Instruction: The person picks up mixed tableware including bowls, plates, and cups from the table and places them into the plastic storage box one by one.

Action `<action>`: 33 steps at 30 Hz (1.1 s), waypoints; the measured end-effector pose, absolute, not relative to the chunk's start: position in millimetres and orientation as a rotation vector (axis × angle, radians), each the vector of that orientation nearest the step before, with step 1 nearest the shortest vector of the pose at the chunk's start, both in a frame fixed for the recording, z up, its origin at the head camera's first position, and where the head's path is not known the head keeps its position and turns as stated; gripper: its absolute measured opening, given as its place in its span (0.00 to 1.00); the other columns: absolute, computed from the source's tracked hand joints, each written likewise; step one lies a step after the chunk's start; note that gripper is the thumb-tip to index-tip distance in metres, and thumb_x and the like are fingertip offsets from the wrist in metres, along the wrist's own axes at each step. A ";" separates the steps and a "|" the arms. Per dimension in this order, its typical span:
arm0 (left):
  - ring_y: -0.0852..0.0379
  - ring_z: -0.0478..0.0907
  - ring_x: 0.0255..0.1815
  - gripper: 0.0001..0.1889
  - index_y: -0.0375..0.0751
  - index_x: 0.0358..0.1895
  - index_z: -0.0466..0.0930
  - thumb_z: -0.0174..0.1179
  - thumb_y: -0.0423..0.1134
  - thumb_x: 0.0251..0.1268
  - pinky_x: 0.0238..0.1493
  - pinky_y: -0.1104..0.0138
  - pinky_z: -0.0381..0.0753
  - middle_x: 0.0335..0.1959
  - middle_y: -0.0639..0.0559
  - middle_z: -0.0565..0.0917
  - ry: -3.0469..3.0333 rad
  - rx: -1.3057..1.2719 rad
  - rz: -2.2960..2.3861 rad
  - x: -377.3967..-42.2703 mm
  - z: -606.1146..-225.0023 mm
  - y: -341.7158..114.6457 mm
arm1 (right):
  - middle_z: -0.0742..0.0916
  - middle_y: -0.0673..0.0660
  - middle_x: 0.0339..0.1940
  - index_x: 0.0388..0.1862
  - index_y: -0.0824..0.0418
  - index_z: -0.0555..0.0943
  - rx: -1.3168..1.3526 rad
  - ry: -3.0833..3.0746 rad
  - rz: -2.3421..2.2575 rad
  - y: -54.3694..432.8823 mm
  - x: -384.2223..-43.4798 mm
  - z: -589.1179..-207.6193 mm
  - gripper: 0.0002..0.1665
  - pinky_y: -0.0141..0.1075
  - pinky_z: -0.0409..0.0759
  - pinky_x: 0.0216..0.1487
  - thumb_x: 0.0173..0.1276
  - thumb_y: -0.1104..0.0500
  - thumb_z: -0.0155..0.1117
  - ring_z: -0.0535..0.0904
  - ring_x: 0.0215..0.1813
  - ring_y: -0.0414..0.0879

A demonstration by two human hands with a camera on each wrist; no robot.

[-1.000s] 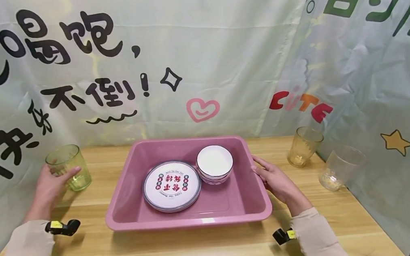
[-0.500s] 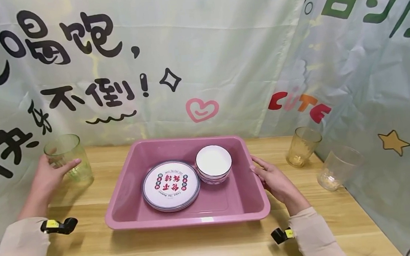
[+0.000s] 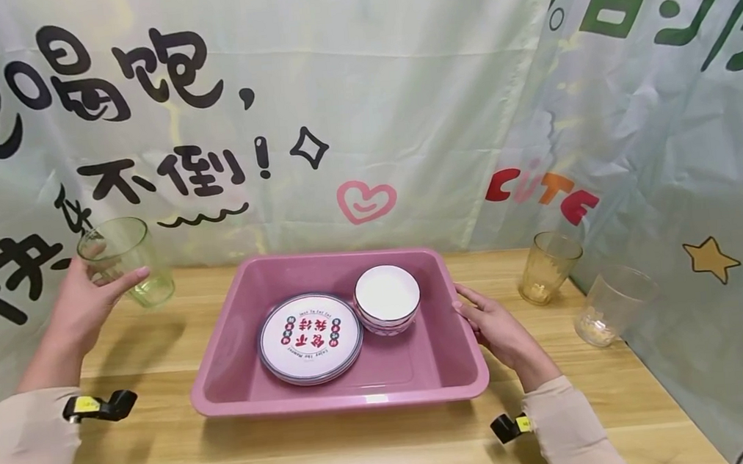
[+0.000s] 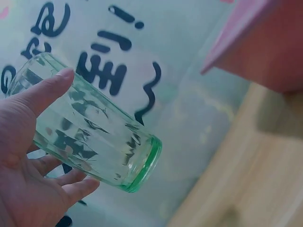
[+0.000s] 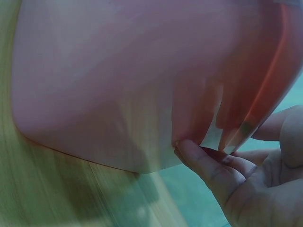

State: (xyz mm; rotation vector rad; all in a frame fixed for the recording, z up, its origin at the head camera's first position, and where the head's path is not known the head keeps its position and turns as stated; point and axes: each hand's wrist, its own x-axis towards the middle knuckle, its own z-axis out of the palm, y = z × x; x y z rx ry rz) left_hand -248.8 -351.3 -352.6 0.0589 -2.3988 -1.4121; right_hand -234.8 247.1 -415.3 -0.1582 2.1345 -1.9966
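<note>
A green-tinted drinking glass (image 3: 156, 284) is held up off the table at the left by my left hand (image 3: 80, 309). In the left wrist view the thumb lies along one side of the glass (image 4: 94, 125) and the fingers are on the other, its base pointing away from the palm. At the table's middle stands a pink plastic tub (image 3: 261, 407). Inside it are a stack of white plates (image 3: 311, 337) with red lettering and a stack of white bowls (image 3: 387, 295). My right hand (image 3: 503, 335) grips the tub's right rim, fingertips against the outer wall in the right wrist view.
On the right side of the table (image 3: 339, 463) stand an amber glass (image 3: 547, 272) and a clear glass (image 3: 607, 311) near the edge. A printed cloth (image 3: 427, 109) hangs close behind the table and along its sides.
My left hand has lifted the green glass off the table, and the glass now tilts with its base toward the tub. The right hand stays on the tub's rim.
</note>
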 end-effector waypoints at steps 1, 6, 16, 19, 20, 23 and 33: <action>0.58 0.68 0.54 0.49 0.44 0.79 0.39 0.65 0.48 0.65 0.42 0.85 0.72 0.68 0.31 0.59 -2.397 0.048 -1.414 -247.6 -349.5 -349.0 | 0.66 0.47 0.20 0.78 0.60 0.55 -0.158 2.135 -1.997 247.0 -234.8 -415.4 0.34 0.30 0.74 0.30 0.79 0.55 0.51 0.67 0.25 0.37; 0.63 0.68 0.53 0.49 0.50 0.80 0.40 0.65 0.46 0.65 0.43 0.84 0.73 0.68 0.35 0.62 -2.400 -0.007 -1.435 -242.8 -335.8 -338.0 | 0.67 0.47 0.20 0.78 0.60 0.56 -0.151 2.138 -1.995 246.7 -234.9 -415.4 0.33 0.30 0.75 0.31 0.79 0.55 0.50 0.68 0.26 0.36; 0.52 0.67 0.62 0.46 0.57 0.79 0.42 0.64 0.44 0.66 0.64 0.66 0.70 0.71 0.43 0.61 -2.408 -0.113 -1.508 -234.5 -313.2 -309.7 | 0.67 0.47 0.20 0.78 0.59 0.56 -0.151 2.159 -1.977 246.9 -233.2 -413.9 0.33 0.31 0.76 0.33 0.79 0.55 0.51 0.69 0.27 0.37; 0.50 0.66 0.64 0.46 0.58 0.79 0.43 0.65 0.46 0.66 0.65 0.65 0.69 0.73 0.41 0.60 -2.425 -0.134 -1.504 -233.2 -308.0 -301.7 | 0.67 0.48 0.20 0.79 0.60 0.55 -0.147 2.164 -1.967 247.7 -232.3 -413.3 0.34 0.31 0.76 0.33 0.79 0.55 0.50 0.69 0.27 0.37; 0.51 0.67 0.63 0.46 0.57 0.79 0.44 0.65 0.45 0.66 0.64 0.67 0.70 0.73 0.41 0.61 -2.423 -0.147 -1.508 -232.9 -306.5 -299.3 | 0.67 0.48 0.20 0.78 0.60 0.55 -0.145 2.166 -1.964 247.9 -232.2 -413.1 0.34 0.32 0.76 0.33 0.79 0.55 0.50 0.70 0.27 0.37; 0.59 0.72 0.56 0.45 0.48 0.79 0.45 0.66 0.40 0.65 0.54 0.74 0.75 0.65 0.46 0.69 -2.370 -0.206 -1.607 -233.6 -303.0 -292.1 | 0.69 0.48 0.20 0.79 0.60 0.55 -0.153 2.177 -1.945 248.6 -232.1 -411.9 0.34 0.32 0.78 0.35 0.79 0.55 0.51 0.72 0.29 0.38; 0.63 0.75 0.51 0.44 0.37 0.76 0.47 0.66 0.36 0.64 0.47 0.75 0.78 0.58 0.51 0.72 -2.302 -0.312 -1.797 -229.5 -293.2 -264.4 | 0.82 0.70 0.55 0.77 0.69 0.54 -0.222 2.310 -1.795 250.6 -233.1 -401.3 0.35 0.35 0.82 0.48 0.78 0.57 0.51 0.83 0.47 0.45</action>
